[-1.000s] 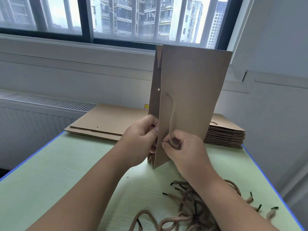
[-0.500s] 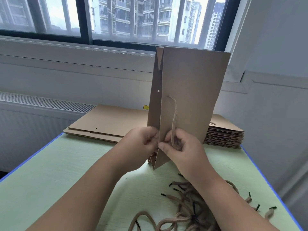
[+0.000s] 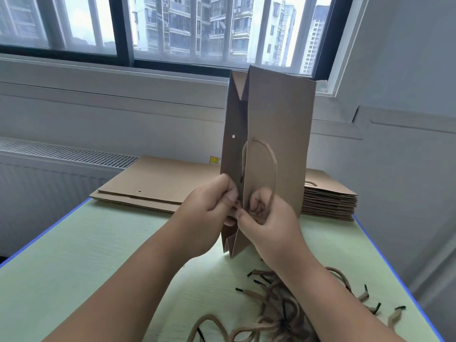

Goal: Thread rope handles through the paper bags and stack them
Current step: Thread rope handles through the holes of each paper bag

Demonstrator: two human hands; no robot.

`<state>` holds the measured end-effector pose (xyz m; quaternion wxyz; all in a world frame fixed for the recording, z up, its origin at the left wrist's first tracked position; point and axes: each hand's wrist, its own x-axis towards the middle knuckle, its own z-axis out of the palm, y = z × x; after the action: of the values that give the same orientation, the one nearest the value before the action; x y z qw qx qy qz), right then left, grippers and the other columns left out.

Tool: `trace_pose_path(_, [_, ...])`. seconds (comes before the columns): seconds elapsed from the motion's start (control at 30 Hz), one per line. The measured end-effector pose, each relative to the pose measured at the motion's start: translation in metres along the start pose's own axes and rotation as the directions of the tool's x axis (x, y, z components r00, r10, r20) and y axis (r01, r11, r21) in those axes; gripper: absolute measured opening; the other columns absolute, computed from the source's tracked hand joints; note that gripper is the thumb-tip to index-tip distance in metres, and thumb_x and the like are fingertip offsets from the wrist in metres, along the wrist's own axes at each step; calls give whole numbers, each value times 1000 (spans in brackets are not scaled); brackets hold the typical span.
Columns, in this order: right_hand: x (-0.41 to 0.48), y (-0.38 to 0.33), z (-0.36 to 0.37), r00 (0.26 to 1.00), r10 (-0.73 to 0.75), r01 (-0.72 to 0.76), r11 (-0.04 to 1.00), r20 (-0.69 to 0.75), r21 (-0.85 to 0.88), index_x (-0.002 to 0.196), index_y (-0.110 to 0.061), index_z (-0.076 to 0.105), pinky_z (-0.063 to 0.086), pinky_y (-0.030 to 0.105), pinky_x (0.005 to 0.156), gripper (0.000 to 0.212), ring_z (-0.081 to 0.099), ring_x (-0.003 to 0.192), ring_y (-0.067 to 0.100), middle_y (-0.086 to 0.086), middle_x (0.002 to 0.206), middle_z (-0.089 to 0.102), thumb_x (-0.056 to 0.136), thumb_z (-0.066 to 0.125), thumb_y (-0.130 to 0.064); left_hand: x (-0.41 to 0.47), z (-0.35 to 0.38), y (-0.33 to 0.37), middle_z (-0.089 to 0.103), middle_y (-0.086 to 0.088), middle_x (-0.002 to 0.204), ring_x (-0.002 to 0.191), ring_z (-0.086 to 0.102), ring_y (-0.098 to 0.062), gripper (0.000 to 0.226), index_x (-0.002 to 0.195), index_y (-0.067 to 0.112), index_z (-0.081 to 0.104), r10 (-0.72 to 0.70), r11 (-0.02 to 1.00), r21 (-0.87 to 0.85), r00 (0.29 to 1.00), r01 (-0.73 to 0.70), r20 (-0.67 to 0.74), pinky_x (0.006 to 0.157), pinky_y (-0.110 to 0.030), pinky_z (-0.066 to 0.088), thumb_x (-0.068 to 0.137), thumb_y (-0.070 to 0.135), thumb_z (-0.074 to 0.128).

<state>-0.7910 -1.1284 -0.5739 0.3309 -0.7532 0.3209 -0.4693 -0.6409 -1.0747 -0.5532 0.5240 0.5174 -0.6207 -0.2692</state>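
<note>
**One bag in hand, part-threaded; most of the work is outstanding**

Nearest the camera, a tangle of loose ropes [image 3: 276, 314] with black tips lies on the green table [image 3: 74, 255]. They overlap too much to count; there are several.

Above them, two hands hold one paper bag [image 3: 278, 124] upright, its lower corner close to the table. The left hand [image 3: 209, 208] pinches the bag's rear panel between thumb and curled fingers. The right hand [image 3: 269, 218] is curled round the lower run of one rope handle [image 3: 272, 164], which loops across the front panel. One punched hole [image 3: 233, 136] in the rear panel shows light through it and is unthreaded. A black tip sits at the bag's edge by the left thumb; whether it has entered a hole cannot be determined.

Beyond are two stacks. A low flat stack [image 3: 158, 181] on the left shows a bare hole and appears unthreaded. A taller finished stack [image 3: 328, 198] on the right shows a rope loop on top. Sheet counts are not readable.

Judgement: this bag needs its rear handle, then stacking.
</note>
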Motion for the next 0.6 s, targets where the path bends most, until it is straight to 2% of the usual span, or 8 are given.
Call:
trace_pose_path(0.1, [0, 3, 2, 1000, -1, 1, 1000, 9, 18, 75, -7, 40, 29, 19, 52, 34, 33, 58, 6, -11, 60, 35, 85, 72, -10, -2, 3, 3, 59, -5, 75, 71, 56, -25, 20, 79, 23, 50, 75, 997, 16, 997, -75, -34, 75, -57, 56, 99, 27, 46])
trace_pose_path(0.17, [0, 4, 2, 1000, -12, 12, 1000, -3, 14, 76, -8, 41, 29, 19, 52, 34, 34, 58, 6, -12, 60, 36, 84, 72, -16, -2, 5, 2, 60, -15, 78, 73, 57, -35, 19, 84, 18, 50, 118, 992, 46, 991, -115, -67, 73, -61, 54, 99, 29, 45])
trace_pose_path(0.23, [0, 5, 2, 1000, -8, 8, 999, 12, 44, 75, -11, 40, 33, 23, 55, 33, 37, 59, 8, -10, 60, 39, 82, 69, -24, -1, 6, 2, 64, -17, 81, 77, 61, -40, 19, 87, 15, 51, 144, 989, 35, 983, -141, -111, 72, -61, 54, 100, 29, 45])
trace_pose_path(0.33, [-1, 7, 3, 999, 17, -20, 996, 41, 82, 74, -18, 42, 46, 39, 60, 29, 48, 61, 17, -3, 62, 47, 79, 68, -29, -1, 7, 6, 69, -10, 80, 76, 68, -34, 19, 86, 16, 52, 168, 984, -16, 962, -176, -216, 71, -56, 58, 100, 26, 44])
trace_pose_path(0.4, [-2, 6, 5, 998, 16, -23, 994, 66, 108, 76, -21, 47, 54, 54, 74, 22, 64, 76, 36, 14, 75, 61, 80, 68, -29, -1, 8, 10, 72, -7, 80, 71, 70, -28, 20, 89, 13, 52, 169, 977, -76, 945, -198, -280, 67, -49, 61, 101, 26, 43])
trace_pose_path(0.43, [-2, 5, 6, 997, 6, -17, 992, 81, 126, 77, -26, 52, 54, 57, 80, 17, 66, 87, 42, 20, 85, 65, 82, 68, -26, -1, 9, 10, 73, -7, 81, 70, 71, -27, 20, 91, 12, 52, 166, 973, -102, 940, -205, -299, 66, -47, 60, 101, 27, 43])
trace_pose_path(0.5, [-2, 3, 6, 996, -4, -8, 991, 86, 135, 78, -33, 56, 56, 59, 85, 18, 65, 95, 45, 21, 96, 67, 85, 67, -21, -1, 10, 11, 73, -8, 82, 69, 71, -29, 21, 91, 13, 52, 159, 968, -134, 934, -211, -320, 64, -46, 59, 101, 28, 43])
trace_pose_path(0.6, [-1, 5, 8, 996, 22, -35, 987, 87, 159, 77, -22, 48, 53, 66, 87, 20, 63, 98, 51, 21, 105, 69, 83, 66, -26, -2, 11, 11, 73, -7, 80, 68, 72, -27, 19, 90, 17, 53, 142, 963, -173, 932, -209, -332, 60, -39, 58, 104, 24, 43])
